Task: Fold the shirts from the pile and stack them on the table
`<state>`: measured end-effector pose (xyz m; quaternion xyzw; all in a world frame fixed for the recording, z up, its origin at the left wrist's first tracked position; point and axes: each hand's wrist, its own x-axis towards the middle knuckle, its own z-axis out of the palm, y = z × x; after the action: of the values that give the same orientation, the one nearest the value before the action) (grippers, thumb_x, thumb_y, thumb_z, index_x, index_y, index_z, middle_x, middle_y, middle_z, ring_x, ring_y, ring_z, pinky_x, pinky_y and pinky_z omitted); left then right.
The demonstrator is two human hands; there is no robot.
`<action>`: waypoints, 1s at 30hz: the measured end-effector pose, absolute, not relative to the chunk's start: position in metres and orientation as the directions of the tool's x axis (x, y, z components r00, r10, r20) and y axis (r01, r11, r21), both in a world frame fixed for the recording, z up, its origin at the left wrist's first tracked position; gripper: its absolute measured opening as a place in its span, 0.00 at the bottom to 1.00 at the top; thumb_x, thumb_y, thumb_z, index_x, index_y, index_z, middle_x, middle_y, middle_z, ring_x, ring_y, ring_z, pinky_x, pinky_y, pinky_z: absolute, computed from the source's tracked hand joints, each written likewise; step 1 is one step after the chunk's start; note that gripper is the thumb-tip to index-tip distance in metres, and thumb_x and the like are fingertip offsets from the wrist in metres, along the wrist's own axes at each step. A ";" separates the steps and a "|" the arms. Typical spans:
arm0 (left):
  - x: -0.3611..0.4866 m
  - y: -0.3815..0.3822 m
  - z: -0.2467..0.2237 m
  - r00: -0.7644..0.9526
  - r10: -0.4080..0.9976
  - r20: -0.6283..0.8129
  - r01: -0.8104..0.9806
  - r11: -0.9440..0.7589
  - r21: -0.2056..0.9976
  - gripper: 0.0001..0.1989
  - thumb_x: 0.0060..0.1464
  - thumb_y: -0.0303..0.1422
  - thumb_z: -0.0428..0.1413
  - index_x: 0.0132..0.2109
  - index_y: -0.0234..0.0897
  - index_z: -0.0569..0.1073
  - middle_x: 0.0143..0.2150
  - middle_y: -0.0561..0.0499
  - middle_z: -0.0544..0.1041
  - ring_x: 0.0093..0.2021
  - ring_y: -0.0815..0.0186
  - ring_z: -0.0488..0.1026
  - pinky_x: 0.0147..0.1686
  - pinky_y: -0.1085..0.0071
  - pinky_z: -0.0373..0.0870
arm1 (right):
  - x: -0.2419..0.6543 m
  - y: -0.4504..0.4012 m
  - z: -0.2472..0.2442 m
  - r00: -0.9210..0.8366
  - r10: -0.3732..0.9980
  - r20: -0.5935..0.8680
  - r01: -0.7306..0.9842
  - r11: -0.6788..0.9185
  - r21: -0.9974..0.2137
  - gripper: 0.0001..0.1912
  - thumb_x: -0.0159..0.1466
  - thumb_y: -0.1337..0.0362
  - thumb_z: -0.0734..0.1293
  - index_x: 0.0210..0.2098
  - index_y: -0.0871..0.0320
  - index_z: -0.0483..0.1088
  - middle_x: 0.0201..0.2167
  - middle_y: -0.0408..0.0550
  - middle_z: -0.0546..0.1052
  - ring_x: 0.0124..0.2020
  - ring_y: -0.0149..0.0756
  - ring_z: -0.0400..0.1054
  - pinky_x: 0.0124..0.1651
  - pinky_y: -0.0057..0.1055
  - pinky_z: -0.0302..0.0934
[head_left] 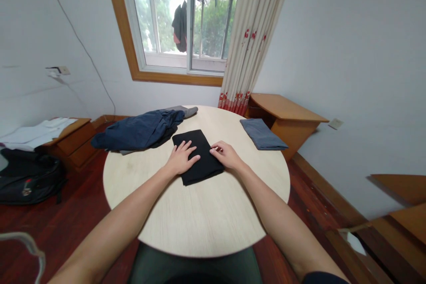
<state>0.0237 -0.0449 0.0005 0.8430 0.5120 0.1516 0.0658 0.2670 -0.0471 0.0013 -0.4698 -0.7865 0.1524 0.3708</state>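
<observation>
A black garment (203, 166), folded into a neat rectangle, lies flat on the round, pale wooden table (199, 226) in front of me. On its left half rests my left hand (179, 158), palm down with the fingers spread. My right hand (227, 154) is at the garment's right edge, its fingers bent and the thumb close to the index finger, pinching the edge. The exact contact under those fingertips is too small to make out.
A loose pile of dark blue clothes (140, 131), with grey and black pieces beneath, lies at the table's left. Folded grey cloth (262, 134) sits at the right edge. Beyond stand a wooden desk (286, 106) and a curtain (253, 31). A black bag (29, 177) is on the left.
</observation>
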 end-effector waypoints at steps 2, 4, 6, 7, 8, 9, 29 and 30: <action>0.018 -0.038 -0.003 0.394 0.906 0.154 0.867 -0.422 0.266 0.32 0.65 0.53 0.44 0.67 0.40 0.65 0.74 0.43 0.51 0.74 0.51 0.45 0.68 0.45 0.47 | 0.264 -0.046 -0.001 -0.308 0.857 0.413 0.651 0.506 -0.565 0.14 0.65 0.57 0.66 0.44 0.59 0.75 0.43 0.52 0.77 0.39 0.36 0.71 0.46 0.33 0.64; 0.011 -0.030 -0.006 0.360 0.923 0.140 0.886 -0.385 0.259 0.32 0.66 0.52 0.42 0.68 0.40 0.64 0.75 0.42 0.49 0.74 0.52 0.43 0.67 0.44 0.46 | 0.263 -0.045 -0.004 -0.313 0.868 0.384 0.676 0.488 -0.552 0.14 0.65 0.58 0.66 0.45 0.60 0.75 0.43 0.52 0.77 0.38 0.36 0.71 0.46 0.34 0.64; 0.006 -0.023 -0.008 0.320 0.938 0.135 0.902 -0.346 0.258 0.31 0.66 0.52 0.41 0.68 0.41 0.63 0.75 0.43 0.47 0.75 0.53 0.41 0.67 0.42 0.45 | 0.264 -0.044 -0.005 -0.302 0.882 0.362 0.686 0.465 -0.559 0.14 0.65 0.58 0.66 0.45 0.60 0.75 0.41 0.51 0.78 0.36 0.35 0.71 0.44 0.33 0.64; 0.004 -0.020 -0.010 0.301 0.943 0.139 0.908 -0.328 0.261 0.32 0.66 0.52 0.41 0.69 0.42 0.62 0.75 0.43 0.46 0.75 0.52 0.40 0.67 0.43 0.45 | 0.265 -0.044 -0.005 -0.297 0.889 0.350 0.685 0.453 -0.570 0.14 0.65 0.57 0.66 0.45 0.60 0.75 0.39 0.50 0.78 0.35 0.34 0.70 0.42 0.32 0.64; 0.002 -0.018 -0.011 0.279 0.950 0.143 0.913 -0.308 0.267 0.33 0.65 0.53 0.41 0.69 0.42 0.61 0.76 0.43 0.44 0.75 0.51 0.39 0.67 0.42 0.45 | 0.266 -0.044 -0.006 -0.294 0.895 0.336 0.682 0.443 -0.583 0.14 0.65 0.57 0.67 0.45 0.60 0.75 0.37 0.49 0.78 0.33 0.34 0.70 0.40 0.31 0.64; 0.001 -0.016 -0.012 0.254 0.956 0.146 0.918 -0.286 0.275 0.34 0.65 0.54 0.41 0.70 0.41 0.60 0.76 0.43 0.43 0.75 0.48 0.39 0.67 0.42 0.46 | 0.267 -0.044 -0.006 -0.294 0.900 0.322 0.677 0.434 -0.595 0.14 0.65 0.57 0.67 0.45 0.60 0.75 0.34 0.47 0.78 0.32 0.33 0.69 0.38 0.30 0.63; 0.014 -0.040 -0.004 0.643 0.753 0.136 0.637 -0.625 0.451 0.41 0.57 0.58 0.52 0.70 0.41 0.60 0.70 0.43 0.61 0.70 0.52 0.56 0.68 0.55 0.51 | 0.284 -0.061 0.031 -0.341 0.922 0.186 0.376 0.315 -0.872 0.19 0.60 0.46 0.69 0.33 0.58 0.71 0.25 0.47 0.77 0.23 0.32 0.68 0.28 0.29 0.62; 0.017 -0.041 -0.005 0.662 0.736 0.142 0.617 -0.642 0.455 0.41 0.57 0.58 0.53 0.70 0.42 0.59 0.70 0.43 0.61 0.70 0.51 0.57 0.67 0.53 0.51 | 0.279 -0.060 0.031 -0.262 0.913 0.312 0.414 0.399 -0.818 0.18 0.62 0.48 0.68 0.34 0.58 0.73 0.28 0.48 0.78 0.27 0.34 0.70 0.32 0.31 0.65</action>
<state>0.0170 -0.0408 -0.0051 0.8921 0.3790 0.1591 0.1875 0.2785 -0.0604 0.0311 -0.4533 -0.7321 0.3085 0.4041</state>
